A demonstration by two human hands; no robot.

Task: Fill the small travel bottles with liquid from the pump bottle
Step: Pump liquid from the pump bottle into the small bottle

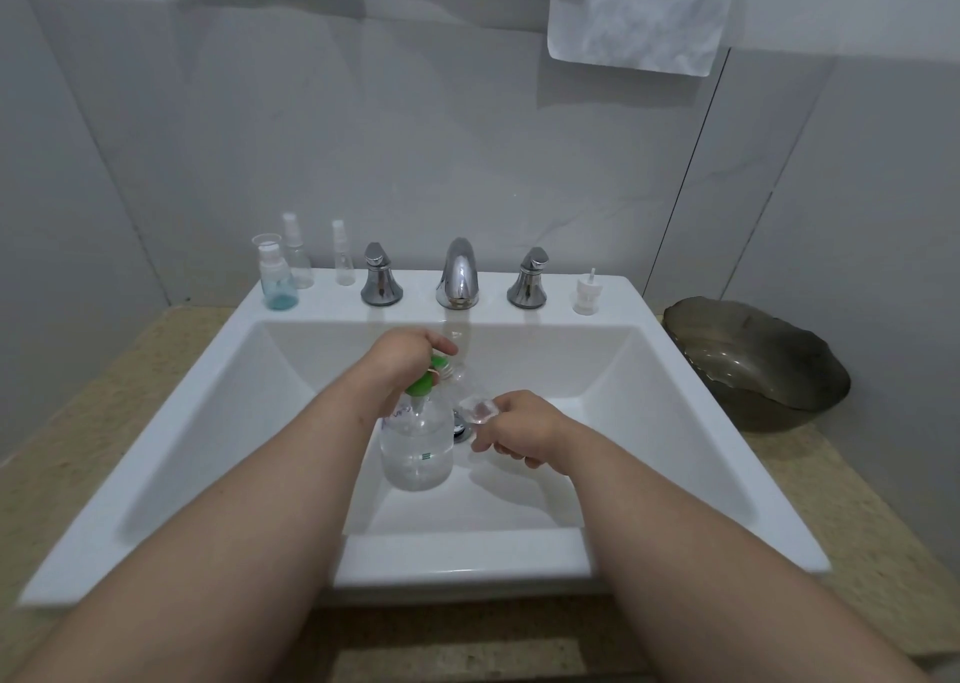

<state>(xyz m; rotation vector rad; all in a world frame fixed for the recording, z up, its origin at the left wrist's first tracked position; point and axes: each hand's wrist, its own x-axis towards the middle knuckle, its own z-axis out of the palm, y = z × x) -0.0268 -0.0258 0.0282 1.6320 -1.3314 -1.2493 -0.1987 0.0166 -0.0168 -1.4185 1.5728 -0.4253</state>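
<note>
green pump head [422, 383]: left hand [402, 357] curled over it; reads as mid-press.
pump bottle [415, 448]: clear, part full, directly under the left hand, inside the sink [457, 557] basin. Can't tell if its base rests on the basin floor.
travel bottle [475, 408]: clear, pinched in the right hand [524, 427] and tilted, with the neck aimed at the spout just beside the left hand's fingers.
step: dosing this bottle, my read.
do it well: seat the bottle mouth right at the spout before each stroke. Use short, slow strokes, since a narrow neck likely backs up. Tip the bottle more upright as the level rises. Stop short of the neck so the top still fits.
risk: clear liquid in clear plastic makes the level hard to read. Check between strokes. Any drips land in the basin, which is fine.
queue: spare bottles [278, 279] stand on the ledge beyond the left hand. White cap piece [585, 295] sits beyond the right hand and is probably this bottle's top.
</note>
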